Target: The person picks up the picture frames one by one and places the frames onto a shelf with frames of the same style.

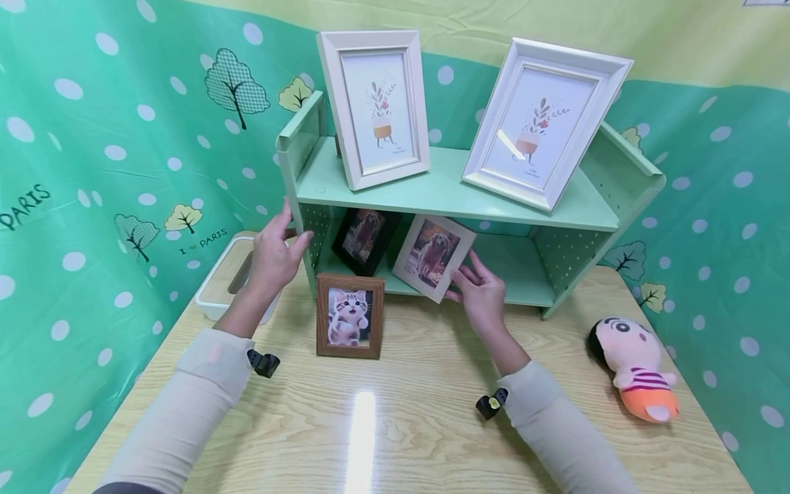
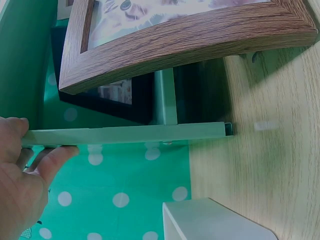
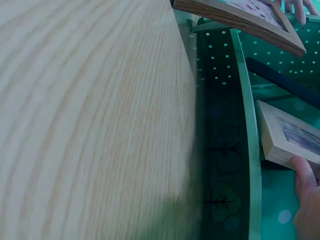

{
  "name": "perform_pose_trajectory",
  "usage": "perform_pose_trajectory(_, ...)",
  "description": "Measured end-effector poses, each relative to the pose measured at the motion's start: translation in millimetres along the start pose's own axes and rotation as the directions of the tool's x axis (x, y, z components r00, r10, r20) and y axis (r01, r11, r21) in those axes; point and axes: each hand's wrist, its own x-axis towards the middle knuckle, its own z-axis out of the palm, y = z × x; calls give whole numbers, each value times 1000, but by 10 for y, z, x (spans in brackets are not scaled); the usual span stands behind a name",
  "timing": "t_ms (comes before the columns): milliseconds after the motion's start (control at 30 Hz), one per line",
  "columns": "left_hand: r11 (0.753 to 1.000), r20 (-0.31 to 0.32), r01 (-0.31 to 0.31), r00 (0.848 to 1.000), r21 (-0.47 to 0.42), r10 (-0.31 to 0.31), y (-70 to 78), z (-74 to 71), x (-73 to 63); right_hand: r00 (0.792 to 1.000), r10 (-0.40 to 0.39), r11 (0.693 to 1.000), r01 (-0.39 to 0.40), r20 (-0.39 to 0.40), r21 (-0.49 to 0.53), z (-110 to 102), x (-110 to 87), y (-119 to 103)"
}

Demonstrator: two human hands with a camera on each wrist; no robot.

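Observation:
My left hand (image 1: 276, 252) grips the left side panel of a green two-tier shelf (image 1: 444, 195), fingers and thumb on opposite faces of the panel's edge in the left wrist view. On the lower tier, my right hand (image 1: 483, 295) pinches the right edge of a light wooden photo frame (image 1: 430, 255) with a dog picture, which leans at a tilt. To its left, a black photo frame (image 1: 365, 240) with a similar dog picture stands tilted. A brown wooden photo frame (image 1: 350, 315) with a kitten picture stands on the table before the shelf.
Two large white frames (image 1: 384, 110) with plant prints stand on the upper tier, the right one (image 1: 543, 123) tilted. Behind my left forearm sits a white box (image 1: 212, 302) with a wooden lid. A plush doll (image 1: 636, 367) lies at the table's right. Polka-dot cloth hangs behind.

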Motion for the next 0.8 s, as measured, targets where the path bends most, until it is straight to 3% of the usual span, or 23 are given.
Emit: perform_pose_trajectory(800,1000,-9,8,1000,-1,-8,6,1,1,996,-13,998,19,-86,60,177,124,82)
